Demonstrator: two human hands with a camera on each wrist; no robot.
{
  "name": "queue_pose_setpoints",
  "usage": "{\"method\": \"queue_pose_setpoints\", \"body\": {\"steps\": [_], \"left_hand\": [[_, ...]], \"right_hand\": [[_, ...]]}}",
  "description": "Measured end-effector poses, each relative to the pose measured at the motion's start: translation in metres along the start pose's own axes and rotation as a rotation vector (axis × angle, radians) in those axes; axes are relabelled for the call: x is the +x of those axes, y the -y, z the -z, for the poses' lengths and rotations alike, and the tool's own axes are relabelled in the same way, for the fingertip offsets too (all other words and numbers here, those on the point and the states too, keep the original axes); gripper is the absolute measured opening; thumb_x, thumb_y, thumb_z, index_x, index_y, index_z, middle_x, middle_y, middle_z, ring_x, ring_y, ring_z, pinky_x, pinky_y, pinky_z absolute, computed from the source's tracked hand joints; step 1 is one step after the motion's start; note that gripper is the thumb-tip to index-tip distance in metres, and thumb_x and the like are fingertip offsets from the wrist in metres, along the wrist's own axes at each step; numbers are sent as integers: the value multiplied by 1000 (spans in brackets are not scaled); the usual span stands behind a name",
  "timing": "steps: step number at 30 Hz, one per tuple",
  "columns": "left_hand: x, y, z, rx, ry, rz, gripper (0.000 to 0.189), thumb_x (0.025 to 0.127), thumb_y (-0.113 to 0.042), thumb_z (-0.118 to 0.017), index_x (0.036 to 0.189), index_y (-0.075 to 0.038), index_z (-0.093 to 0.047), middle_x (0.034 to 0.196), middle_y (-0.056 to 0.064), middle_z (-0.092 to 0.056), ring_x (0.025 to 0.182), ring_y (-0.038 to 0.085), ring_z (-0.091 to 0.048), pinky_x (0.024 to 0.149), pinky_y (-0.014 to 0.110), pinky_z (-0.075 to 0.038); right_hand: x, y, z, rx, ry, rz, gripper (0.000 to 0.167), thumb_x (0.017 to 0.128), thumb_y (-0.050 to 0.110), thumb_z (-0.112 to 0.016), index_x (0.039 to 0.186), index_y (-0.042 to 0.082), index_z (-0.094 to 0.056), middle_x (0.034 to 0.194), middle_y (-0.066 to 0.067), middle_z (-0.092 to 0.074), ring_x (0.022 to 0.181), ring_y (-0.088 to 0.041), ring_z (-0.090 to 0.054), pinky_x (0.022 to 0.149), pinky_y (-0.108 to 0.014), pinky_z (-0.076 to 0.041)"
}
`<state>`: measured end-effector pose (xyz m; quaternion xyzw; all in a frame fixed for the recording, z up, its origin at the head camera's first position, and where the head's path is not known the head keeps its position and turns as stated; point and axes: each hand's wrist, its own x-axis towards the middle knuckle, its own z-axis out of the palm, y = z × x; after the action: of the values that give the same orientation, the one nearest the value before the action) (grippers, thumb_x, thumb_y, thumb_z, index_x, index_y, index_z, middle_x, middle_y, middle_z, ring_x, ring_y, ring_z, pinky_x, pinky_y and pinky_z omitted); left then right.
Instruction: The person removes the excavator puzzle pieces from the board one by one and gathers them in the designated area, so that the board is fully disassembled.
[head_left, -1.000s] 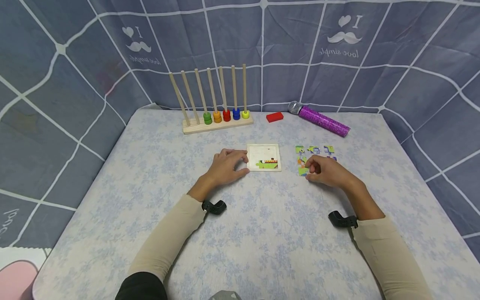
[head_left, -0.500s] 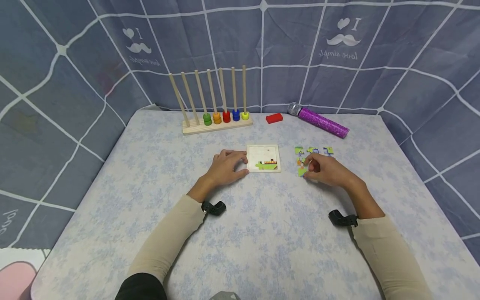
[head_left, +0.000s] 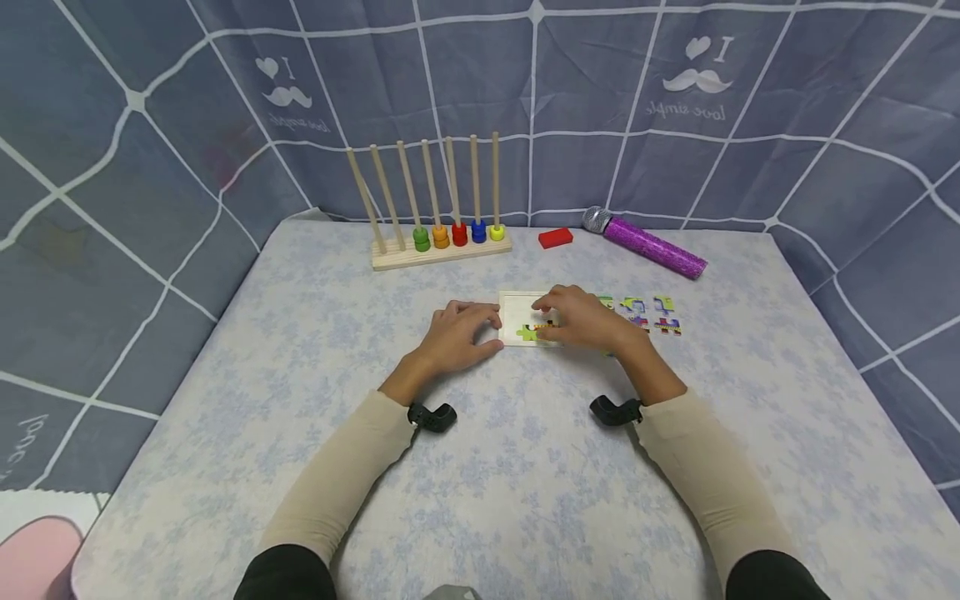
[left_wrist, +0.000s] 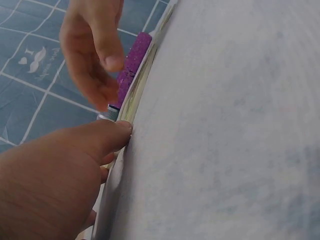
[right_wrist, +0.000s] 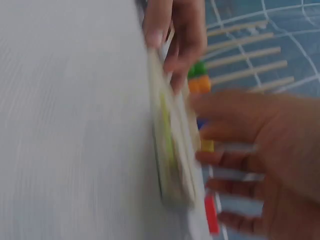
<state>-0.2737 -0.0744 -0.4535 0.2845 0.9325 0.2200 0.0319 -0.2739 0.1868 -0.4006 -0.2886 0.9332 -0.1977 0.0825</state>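
Note:
A square wooden puzzle board (head_left: 512, 317) with a pale frame lies flat on the table, a printed green piece (head_left: 527, 332) in its lower part. My left hand (head_left: 452, 337) holds its left edge, thumb at the near corner and curled fingers farther up. Over the right half of the board is my right hand (head_left: 585, 321), thumb and fingers spread apart, hiding part of it. In the blurred right wrist view, nothing shows between the fingers of the right hand (right_wrist: 260, 135). Several loose jigsaw pieces (head_left: 663, 305) lie to the board's right, some covered by that hand.
Behind the board stands a wooden peg rack (head_left: 442, 252) with coloured rings on several of its rods. A red block (head_left: 556, 238) and a purple glitter microphone (head_left: 652, 247) lie near the back edge. A patterned grey-blue curtain (head_left: 585, 92) surrounds the table.
My right hand has moved left from the loose pieces to above the puzzle board, uncovering pieces on the right. My left hand keeps its place at the board's left edge.

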Motion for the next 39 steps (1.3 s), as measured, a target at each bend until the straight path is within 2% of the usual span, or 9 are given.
{"method": "queue_pose_setpoints", "body": {"steps": [4,7,14,21,28,34,39], "left_hand": [[1,0,-1,-1,1,-4,27,98,-46,-65,116,-28,-59,154,-9,-45,132,29,-39,98,53,-31],[1,1,-1,10,-8,-4,26,98,-46,-65,116,-28,-59,154,-9,-46,131,29,-40,98,53,-31],[0,0,0,6,-8,-7,27,98,-45,-65,118,-27,-60,154,-9,-46,132,30,-41,98,53,-32],[-2,0,1,-3,-9,-6,28,98,-45,-65,118,-26,-61,154,-9,-45,131,30,-41,98,54,-32],[0,1,0,4,-9,-8,29,98,-46,-64,118,-26,-60,154,-9,-45,132,31,-40,98,54,-31],[0,1,0,-1,-14,-12,29,98,-46,-64,119,-26,-60,154,-8,-46,133,32,-40,99,55,-31],[0,1,0,-6,-14,-11,29,98,-45,-64,119,-25,-61,154,-7,-47,133,32,-40,99,54,-31]], "right_hand": [[10,13,-8,-121,64,-77,45,93,27,-76,131,4,-67,129,-15,-60,118,-35,-49,91,-55,-39],[11,17,-11,-154,59,-102,37,93,25,-76,124,6,-70,123,-12,-61,115,-33,-49,90,-53,-38],[9,12,-16,-119,14,-39,24,90,17,-78,108,2,-73,103,-9,-63,97,-28,-54,87,-45,-44],[8,12,-16,-88,5,-30,22,90,14,-78,106,1,-71,102,-10,-61,92,-25,-53,86,-43,-44],[8,13,-18,-70,-20,-56,20,90,13,-78,99,5,-62,94,-7,-54,84,-22,-48,76,-38,-42],[6,13,-18,-96,-36,-55,24,88,16,-80,103,6,-64,100,-8,-54,90,-25,-49,78,-40,-45],[7,12,-19,-18,-26,-55,23,89,12,-77,105,4,-62,97,-8,-54,86,-24,-49,78,-40,-44]]}}
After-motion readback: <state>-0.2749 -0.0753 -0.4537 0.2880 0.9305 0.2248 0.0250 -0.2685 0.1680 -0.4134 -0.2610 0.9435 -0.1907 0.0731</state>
